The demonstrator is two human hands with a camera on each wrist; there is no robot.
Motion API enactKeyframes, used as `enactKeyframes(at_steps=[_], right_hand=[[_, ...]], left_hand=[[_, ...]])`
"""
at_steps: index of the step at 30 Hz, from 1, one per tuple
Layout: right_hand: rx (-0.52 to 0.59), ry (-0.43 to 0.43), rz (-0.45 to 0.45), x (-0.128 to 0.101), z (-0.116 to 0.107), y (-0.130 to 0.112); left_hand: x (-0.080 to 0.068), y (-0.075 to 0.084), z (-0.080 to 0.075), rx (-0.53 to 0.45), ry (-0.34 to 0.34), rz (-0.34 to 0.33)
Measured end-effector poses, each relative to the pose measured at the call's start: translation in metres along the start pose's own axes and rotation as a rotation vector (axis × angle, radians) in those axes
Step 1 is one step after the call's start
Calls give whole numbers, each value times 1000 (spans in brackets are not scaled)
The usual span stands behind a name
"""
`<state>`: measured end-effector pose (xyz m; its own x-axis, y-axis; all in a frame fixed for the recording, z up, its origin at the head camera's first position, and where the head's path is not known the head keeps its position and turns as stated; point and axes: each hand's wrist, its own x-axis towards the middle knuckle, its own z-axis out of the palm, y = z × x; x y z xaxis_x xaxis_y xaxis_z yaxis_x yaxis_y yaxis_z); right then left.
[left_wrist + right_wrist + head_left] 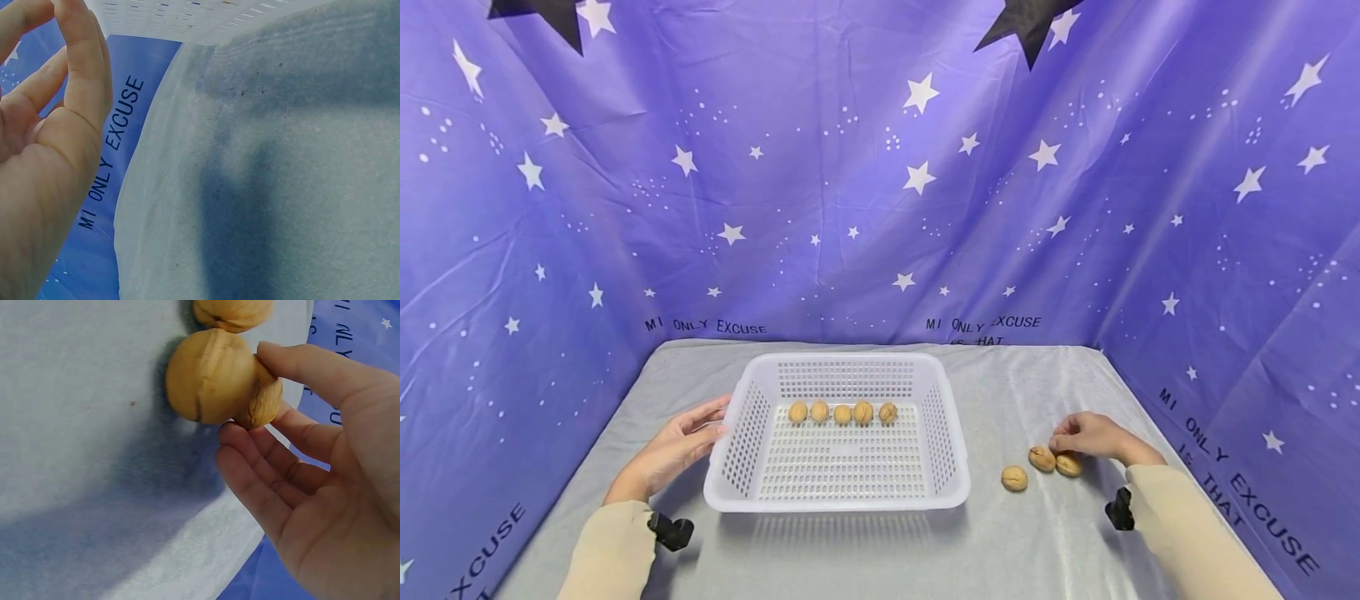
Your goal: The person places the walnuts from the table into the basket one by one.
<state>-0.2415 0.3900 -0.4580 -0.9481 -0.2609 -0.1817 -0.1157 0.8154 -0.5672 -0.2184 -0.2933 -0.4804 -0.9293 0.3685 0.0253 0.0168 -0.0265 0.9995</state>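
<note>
Right now the white basket sits in the middle of the grey cloth-covered table, and everything else is best placed from it. Inside it, five walnuts lie in a row along its far wall. Off its right side, apart from it, three more walnuts lie loose on the cloth: the nearest one alone, then a middle walnut, and the far-right walnut.

The right hand is over that loose group, farther from the basket than any of the nuts. Its fingers are curled loosely, and in the right wrist view the thumb tip and a fingertip touch the far-right walnut from either side. It looks like a light pinch just closing, with the nut apparently on the cloth. The middle walnut lies just beyond it, close or touching; I cannot tell which.

The left hand rests against the basket's left wall, fingers straight and relaxed, holding nothing; the left wrist view shows only its open fingers beside the rim.

So the loose walnuts lie to the right of the basket, within the right hand's reach and well apart from the left. The basket's long axis runs left to right.
</note>
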Motion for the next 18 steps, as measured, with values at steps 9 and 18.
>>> enactKeyframes(at_steps=[9,18], right_hand=[[-22,30,-42,7,-13,-20],[-83,82,-166,22,-23,-58]], left_hand=[[0,1,0,17,3,-10],[-1,0,1,-1,6,-4]])
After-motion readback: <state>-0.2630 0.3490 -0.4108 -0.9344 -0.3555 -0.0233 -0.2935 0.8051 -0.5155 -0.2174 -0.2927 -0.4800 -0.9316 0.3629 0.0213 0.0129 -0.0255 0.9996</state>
